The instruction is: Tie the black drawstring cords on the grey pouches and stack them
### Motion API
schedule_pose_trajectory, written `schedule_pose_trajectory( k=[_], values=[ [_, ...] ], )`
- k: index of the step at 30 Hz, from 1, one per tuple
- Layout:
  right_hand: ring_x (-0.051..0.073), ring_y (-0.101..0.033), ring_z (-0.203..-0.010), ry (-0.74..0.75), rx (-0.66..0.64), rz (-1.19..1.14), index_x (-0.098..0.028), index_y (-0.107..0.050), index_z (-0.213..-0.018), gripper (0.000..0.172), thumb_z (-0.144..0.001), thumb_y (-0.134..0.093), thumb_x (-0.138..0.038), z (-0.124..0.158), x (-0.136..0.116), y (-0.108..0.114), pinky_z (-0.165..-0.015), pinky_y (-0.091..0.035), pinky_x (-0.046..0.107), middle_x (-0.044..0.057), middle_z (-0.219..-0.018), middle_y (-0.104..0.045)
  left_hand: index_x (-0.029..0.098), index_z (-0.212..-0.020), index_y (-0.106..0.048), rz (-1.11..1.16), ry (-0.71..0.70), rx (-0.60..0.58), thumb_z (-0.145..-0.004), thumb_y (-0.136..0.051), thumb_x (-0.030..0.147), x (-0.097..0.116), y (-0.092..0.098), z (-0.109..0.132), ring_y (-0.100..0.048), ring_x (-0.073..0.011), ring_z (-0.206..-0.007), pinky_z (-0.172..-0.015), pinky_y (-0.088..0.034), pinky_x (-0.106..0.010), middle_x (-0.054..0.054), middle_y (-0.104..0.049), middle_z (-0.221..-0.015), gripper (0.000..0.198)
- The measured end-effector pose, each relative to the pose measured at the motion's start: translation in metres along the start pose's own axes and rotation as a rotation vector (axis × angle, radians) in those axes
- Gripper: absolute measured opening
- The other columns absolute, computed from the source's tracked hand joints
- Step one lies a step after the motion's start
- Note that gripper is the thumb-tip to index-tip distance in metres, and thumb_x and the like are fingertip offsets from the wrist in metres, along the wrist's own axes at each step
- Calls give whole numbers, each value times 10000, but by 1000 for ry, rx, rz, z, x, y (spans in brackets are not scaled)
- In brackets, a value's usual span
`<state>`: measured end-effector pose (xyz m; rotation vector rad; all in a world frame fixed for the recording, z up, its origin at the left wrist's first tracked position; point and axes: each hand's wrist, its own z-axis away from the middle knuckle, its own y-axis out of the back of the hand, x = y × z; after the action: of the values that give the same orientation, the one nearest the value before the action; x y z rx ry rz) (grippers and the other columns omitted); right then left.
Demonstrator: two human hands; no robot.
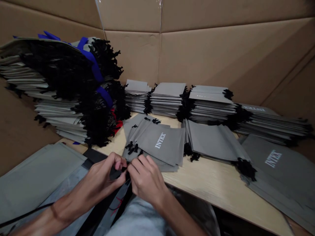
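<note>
The left hand (105, 178) pinches a small black cord (124, 169), dull and mostly hidden, just before the loose pile of grey pouches (163, 144) printed INTEX; the right hand's (147, 178) fingers curl beside it, their grip impossible to tell.

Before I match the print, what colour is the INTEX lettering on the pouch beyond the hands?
The INTEX lettering is white; head view.

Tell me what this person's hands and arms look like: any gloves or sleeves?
The left hand and right hand are both ungloved, with four fingers and a thumb each. No sleeve shows on either forearm. A thin dark line crosses the left one; band or shadow, I can't tell.
</note>
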<state>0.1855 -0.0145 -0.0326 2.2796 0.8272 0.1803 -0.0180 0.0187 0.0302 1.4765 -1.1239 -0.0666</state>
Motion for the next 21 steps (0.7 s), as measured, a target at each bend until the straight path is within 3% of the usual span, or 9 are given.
schedule_pose_trajectory(
  k=[4,7,13,21],
  values=[
    [220,-483,-819,-10,-4,1,-190,-638,-907,168,-986,-601,-47,1,1,0,-734,-371,390,25,-855,-603,286,-963,-423,-12,-43,18,-1031,-606,225,2,1,-2,-713,-117,-808,-718,-591,-178,9,-758,-978,204],
    [220,-492,-820,-36,-8,12,-193,-631,-904,174,-1034,-599,-83,1,1,-1,-748,-372,381,27,-859,-589,271,-1076,-571,-52,-88,44,-1038,-643,228,4,5,-6,-777,-140,-838,-762,-621,-206,6,-789,-995,92],
    [230,-495,-815,-21,23,61,-190,-632,-903,205,-1043,-565,-56,2,-1,-4,-734,-367,379,34,-852,-577,271,-1170,-736,-112,-229,12,-1069,-690,221,4,12,-9,-834,-167,-884,-822,-641,-220,-1,-843,-1039,122],
    [230,-519,-833,-8,13,102,-202,-628,-910,222,-1083,-600,-66,1,-1,-2,-744,-384,382,26,-873,-612,267,-1141,-758,-103,-177,-32,-1085,-634,204,0,17,-5,-834,-161,-884,-812,-627,-213,9,-842,-1033,150]
  ],
)
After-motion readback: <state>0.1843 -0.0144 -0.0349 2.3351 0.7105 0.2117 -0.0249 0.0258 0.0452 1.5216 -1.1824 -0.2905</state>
